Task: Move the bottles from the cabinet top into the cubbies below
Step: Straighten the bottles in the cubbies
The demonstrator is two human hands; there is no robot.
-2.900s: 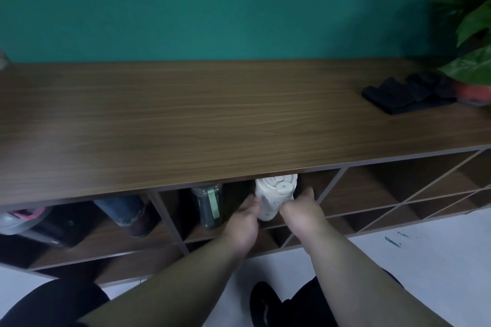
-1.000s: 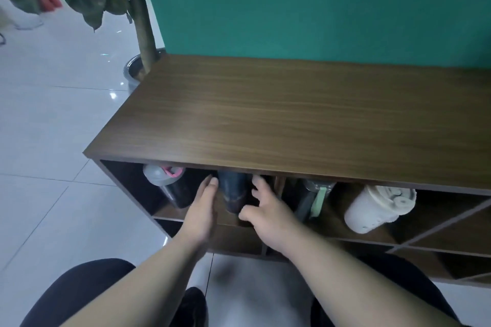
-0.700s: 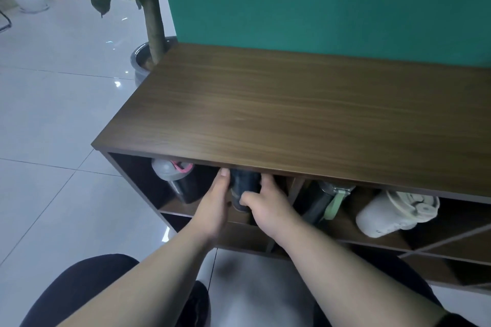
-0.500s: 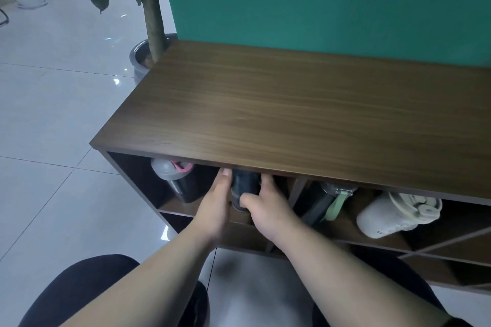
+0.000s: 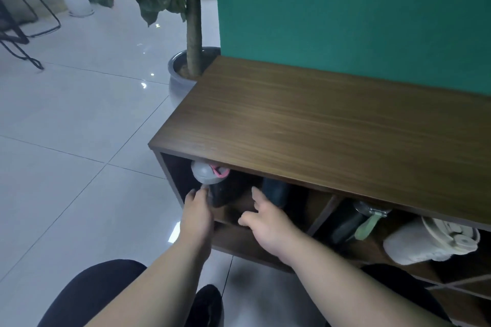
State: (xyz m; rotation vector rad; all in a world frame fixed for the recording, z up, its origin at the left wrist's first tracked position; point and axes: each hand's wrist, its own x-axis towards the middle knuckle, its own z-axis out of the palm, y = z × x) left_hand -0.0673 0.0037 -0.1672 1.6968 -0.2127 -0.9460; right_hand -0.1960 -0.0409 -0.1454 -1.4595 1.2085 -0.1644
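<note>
Wooden cabinet [image 5: 318, 125], bare top, four bottles lying in its upper cubbies [image 5: 305, 210]

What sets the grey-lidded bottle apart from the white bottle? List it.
The grey-lidded bottle has a dark body and stands tilted in the leftmost cubby; the white bottle is pale all over and lies on its side, further right. The left hand is at the first; nothing touches the second. Both sit under the cabinet top.
</note>
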